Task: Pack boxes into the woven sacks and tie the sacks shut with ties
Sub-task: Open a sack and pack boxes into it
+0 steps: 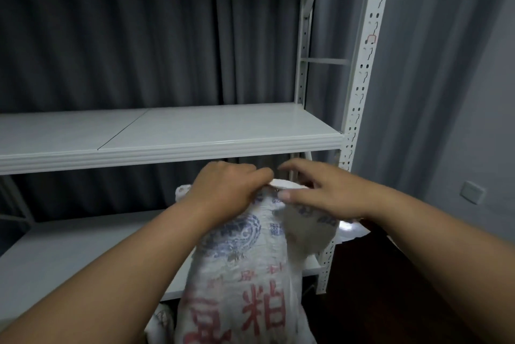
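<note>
Closest to the person stands the woven sack, upright and bulging, white with red characters low on its face and a blue printed pattern higher up. Its neck is gathered into a bunch at the top. The left hand sits on the left of that bunch, fingers curled tight around the gathered cloth. The right hand is at the right of the neck, thumb pressed against the fabric and the other fingers arched loosely over it; a pale strip runs between the two hands, and I cannot tell whether it is a tie or the sack's rim. Whether the right hand truly pinches anything is unclear from here.

Behind the sack is a white metal rack. Its lower shelf lies at the sack's left, level with its middle; the upper shelf runs just above the hands. A dark grey curtain hangs beyond the rack. To the right of the sack, on the wall, there is a small white switch plate.
</note>
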